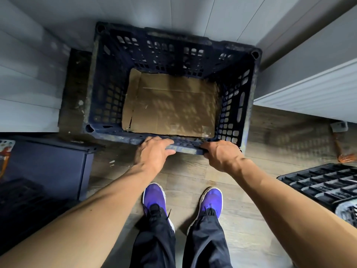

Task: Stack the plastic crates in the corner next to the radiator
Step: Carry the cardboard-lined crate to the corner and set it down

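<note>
A dark blue perforated plastic crate [108, 88] stands in the corner of the room, its open top facing me. A sheet of brown cardboard [172, 105] lies flat on its bottom. My left hand [154, 151] and my right hand [220, 153] both grip the crate's near rim, close together, fingers curled over the edge. The white radiator [309, 93] hangs on the wall just right of the crate. At the right edge lies a black crate [324, 182] with its gridded underside up.
A dark blue box [50, 163] stands at the left, close to the crate. An orange-handled tool [342, 147] lies on the wooden floor under the radiator. My purple shoes [154, 198] stand just behind the crate. White walls close the corner behind and to the left.
</note>
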A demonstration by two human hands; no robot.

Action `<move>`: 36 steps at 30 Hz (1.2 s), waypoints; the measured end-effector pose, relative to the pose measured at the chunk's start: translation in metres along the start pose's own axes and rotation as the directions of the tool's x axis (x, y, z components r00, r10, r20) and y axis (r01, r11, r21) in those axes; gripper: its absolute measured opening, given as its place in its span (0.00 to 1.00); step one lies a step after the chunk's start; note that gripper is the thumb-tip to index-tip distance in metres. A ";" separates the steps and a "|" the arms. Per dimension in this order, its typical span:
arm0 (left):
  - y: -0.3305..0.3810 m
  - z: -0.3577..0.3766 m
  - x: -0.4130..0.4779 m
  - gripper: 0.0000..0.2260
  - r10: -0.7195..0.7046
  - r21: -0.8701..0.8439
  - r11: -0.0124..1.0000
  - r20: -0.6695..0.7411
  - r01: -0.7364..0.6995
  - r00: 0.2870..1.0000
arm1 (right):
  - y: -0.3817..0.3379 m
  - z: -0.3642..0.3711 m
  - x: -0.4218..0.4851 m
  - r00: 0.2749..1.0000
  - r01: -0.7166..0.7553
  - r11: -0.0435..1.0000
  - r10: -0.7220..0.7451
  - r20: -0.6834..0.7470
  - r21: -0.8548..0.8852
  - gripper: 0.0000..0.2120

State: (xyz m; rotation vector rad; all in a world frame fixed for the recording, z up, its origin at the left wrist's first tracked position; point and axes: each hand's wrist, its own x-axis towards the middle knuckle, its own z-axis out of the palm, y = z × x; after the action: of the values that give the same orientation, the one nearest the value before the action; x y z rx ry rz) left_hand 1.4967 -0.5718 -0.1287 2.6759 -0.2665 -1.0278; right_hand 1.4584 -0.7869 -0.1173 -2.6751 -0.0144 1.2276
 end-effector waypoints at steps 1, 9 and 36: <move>0.003 0.002 0.000 0.17 -0.005 0.002 1.000 0.005 0.005 1.000 | 0.001 0.000 -0.003 1.000 -0.010 1.000 0.010 0.014 -0.006 0.18; 0.000 0.002 -0.002 0.18 -0.017 0.043 0.999 0.080 0.014 0.997 | -0.003 0.006 -0.019 0.997 -0.026 0.999 0.023 0.074 0.029 0.34; 0.033 -0.027 -0.057 0.21 0.085 0.199 0.975 0.080 -0.099 0.993 | -0.026 0.013 -0.080 0.988 -0.083 0.971 0.110 -0.108 0.225 0.27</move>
State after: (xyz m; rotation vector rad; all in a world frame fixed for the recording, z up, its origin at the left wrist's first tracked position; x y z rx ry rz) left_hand 1.4708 -0.5833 -0.0641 2.7773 -0.5320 -1.1232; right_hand 1.3981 -0.7662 -0.0604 -2.5750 0.2572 1.0248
